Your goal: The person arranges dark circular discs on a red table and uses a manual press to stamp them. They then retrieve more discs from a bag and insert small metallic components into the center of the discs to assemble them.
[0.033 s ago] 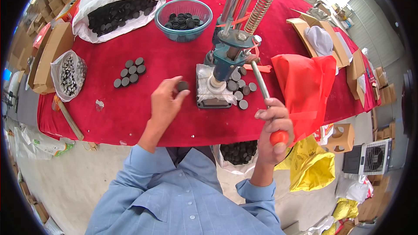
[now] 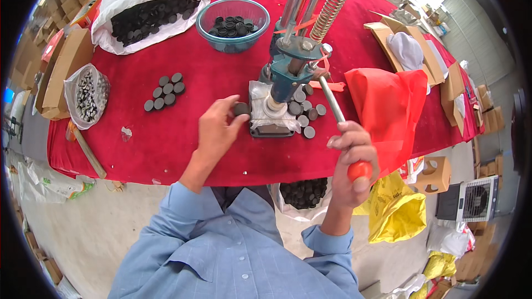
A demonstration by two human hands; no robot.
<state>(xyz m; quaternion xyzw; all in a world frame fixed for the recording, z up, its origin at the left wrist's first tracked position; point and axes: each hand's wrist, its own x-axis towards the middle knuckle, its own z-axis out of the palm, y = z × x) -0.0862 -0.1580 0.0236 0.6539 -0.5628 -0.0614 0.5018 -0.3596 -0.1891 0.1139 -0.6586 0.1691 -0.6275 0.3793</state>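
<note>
Left hand (image 2: 218, 126) in thumb-finger pinch; right hand (image 2: 357, 154) curled, gripping.

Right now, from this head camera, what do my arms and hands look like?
Long light-blue fabric sleeves, part of a matching buttoned shirt with faint lines, cover your arms down to the forearms. Your left hand and right hand are ungloved.

Black cap (image 2: 241, 109) drawn in close to the press (image 2: 284, 87)

From where I'm standing, the left hand (image 2: 218, 128) has slid toward the press, its pinched cap now just beside the base's left side; whether they touch, I can't tell. The right hand (image 2: 356, 158) has shifted slightly too, swinging the metal lever (image 2: 332, 101) and its red knob (image 2: 359, 171) a touch farther out to the right of the press
</note>
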